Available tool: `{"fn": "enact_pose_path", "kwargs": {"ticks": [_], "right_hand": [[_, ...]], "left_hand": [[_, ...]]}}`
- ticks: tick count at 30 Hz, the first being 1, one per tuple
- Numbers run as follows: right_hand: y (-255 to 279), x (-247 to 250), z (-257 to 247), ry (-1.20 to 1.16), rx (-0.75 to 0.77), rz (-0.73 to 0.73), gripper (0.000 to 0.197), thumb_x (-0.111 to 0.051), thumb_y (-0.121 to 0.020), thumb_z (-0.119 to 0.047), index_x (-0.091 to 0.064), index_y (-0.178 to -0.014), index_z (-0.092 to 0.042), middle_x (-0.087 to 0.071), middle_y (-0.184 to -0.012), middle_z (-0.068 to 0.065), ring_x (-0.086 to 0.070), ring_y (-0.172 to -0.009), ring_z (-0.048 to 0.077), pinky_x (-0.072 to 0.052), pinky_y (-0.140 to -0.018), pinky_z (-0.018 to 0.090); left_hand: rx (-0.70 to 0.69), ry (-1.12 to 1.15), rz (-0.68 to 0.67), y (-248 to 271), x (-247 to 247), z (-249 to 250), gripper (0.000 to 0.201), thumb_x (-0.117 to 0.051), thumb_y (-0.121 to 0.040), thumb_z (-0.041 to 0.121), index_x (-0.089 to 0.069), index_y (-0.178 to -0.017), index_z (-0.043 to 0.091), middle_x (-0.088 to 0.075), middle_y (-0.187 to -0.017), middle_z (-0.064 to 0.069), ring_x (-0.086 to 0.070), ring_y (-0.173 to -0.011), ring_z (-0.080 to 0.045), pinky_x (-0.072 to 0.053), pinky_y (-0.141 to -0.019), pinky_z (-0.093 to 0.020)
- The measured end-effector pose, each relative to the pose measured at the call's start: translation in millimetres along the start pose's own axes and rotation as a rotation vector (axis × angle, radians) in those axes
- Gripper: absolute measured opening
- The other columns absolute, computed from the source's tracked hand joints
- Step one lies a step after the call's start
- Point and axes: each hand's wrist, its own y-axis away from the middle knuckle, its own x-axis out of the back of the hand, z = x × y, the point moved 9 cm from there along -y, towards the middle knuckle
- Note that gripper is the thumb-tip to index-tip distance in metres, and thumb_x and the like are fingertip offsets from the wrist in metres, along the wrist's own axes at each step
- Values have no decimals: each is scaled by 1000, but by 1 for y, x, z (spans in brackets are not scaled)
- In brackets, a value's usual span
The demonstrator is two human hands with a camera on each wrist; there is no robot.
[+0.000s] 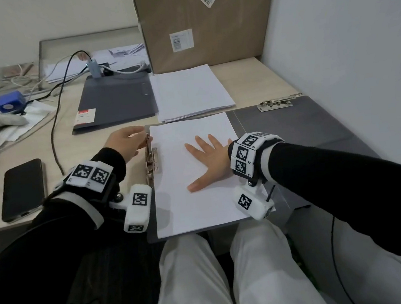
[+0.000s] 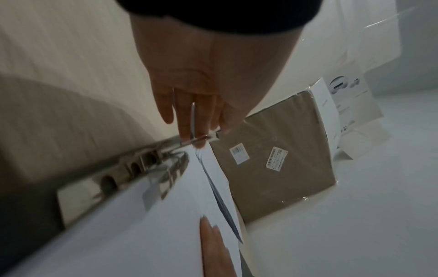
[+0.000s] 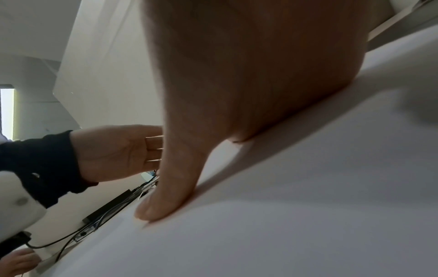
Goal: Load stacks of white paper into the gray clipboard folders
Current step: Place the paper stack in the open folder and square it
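1. White paper stack (image 1: 196,172) lies in the open gray clipboard folder (image 1: 311,124) at the near edge of the desk (image 1: 69,146), seen from the head. The right hand (image 1: 208,162) presses flat on it, fingers spread and straight. The left hand (image 1: 124,141) touches the raised lever of the metal clip (image 1: 150,157) at the stack's left edge. A spare paper stack (image 1: 192,91) and a closed gray folder (image 1: 116,99) lie farther off, a cardboard box (image 1: 204,21) behind them; a phone (image 1: 22,188) lies at the left.
2. Left wrist view – the fingers (image 2: 187,120) reach straight to the clip lever (image 2: 201,139); whether they curl round it I cannot tell.
3. Right wrist view – the thumb (image 3: 170,187) and palm lie flat on the paper.
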Motion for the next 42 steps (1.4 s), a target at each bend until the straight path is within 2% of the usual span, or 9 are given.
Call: {"fn": "enact_pose_path", "kwargs": {"ticks": [3, 8, 11, 13, 18, 28, 32, 37, 42], "right_hand": [[1, 0, 0, -6, -3, 0, 120, -49, -63, -86, 23, -146, -39, 30, -156, -7, 29, -144, 27, 12, -113, 57], [1, 0, -1, -16, -11, 5, 120, -50, -63, -86, 23, -146, -39, 30, -156, -7, 29, -144, 27, 12, -113, 57], [1, 1, -1, -12, -11, 8, 120, -50, -63, -86, 22, -146, -39, 30, -156, -7, 29, -144, 27, 13, -112, 57], [2, 1, -1, -6, -10, 10, 119, -49, -63, -86, 22, -147, -39, 30, -156, -7, 29, -144, 27, 12, -113, 57], [0, 0, -1, 3, -13, 9, 118, -49, -64, -85, 22, -146, -39, 30, -156, -7, 28, -144, 27, 12, -113, 57], [0, 3, 2, -20, 15, 0, 107, -36, -68, -88, 18, -147, -41, 26, -158, -8, 23, -146, 27, 8, -113, 59], [-1, 6, 1, -72, 1, -22, 93, -31, -78, -81, 13, -149, -40, 20, -159, -7, 19, -147, 26, 10, -114, 55], [3, 50, 7, -218, 33, 77, 70, -38, -95, -54, -19, -153, -19, -13, -161, 1, -10, -149, 19, -6, -120, 33], [4, 119, 72, -483, -137, 411, 43, -53, -92, -18, -55, -127, 7, -52, -136, 23, -47, -127, 35, -38, -105, 37]], "left_hand": [[-36, 1, -99, 2, 4, 0, 25, -50, -94, 30, -71, -81, 23, -74, -98, 2, -67, -81, 1, -43, -83, -23], [10, -151, -321, 8, 1, -19, 19, -71, -76, 39, -72, -92, 30, -69, -113, 3, -54, -122, -17, -37, -94, -25], [1, -298, -416, 15, -8, -21, 95, -78, -40, 63, -54, -127, 32, -50, -140, -3, -37, -137, -20, -29, -109, -30], [-59, -444, -477, 17, -18, -18, 116, -70, -32, 76, -41, -138, 35, -42, -148, 0, -31, -142, -19, -24, -116, -35], [-46, -751, -466, 15, -26, -33, 95, -73, -76, 39, -18, -150, 20, -28, -155, -2, -28, -143, -19, -20, -116, -30], [-44, -805, -518, 19, -24, -38, 108, -68, -63, 47, -11, -151, 19, -31, -153, -2, -32, -140, -19, -25, -117, -34], [6, -775, -505, 22, -24, -32, 93, -72, -80, 30, -13, -151, 19, -27, -155, -1, -24, -144, -18, -17, -114, -26], [9, -667, -399, 3, -14, -9, 83, -71, -65, 53, -49, -136, 16, -49, -143, -2, -43, -133, -19, -26, -116, -32], [-18, -513, -80, -45, -4, 36, 42, -61, -89, 20, -58, -128, 6, -57, -133, -12, -52, -124, -27, -38, -100, -28]]}}
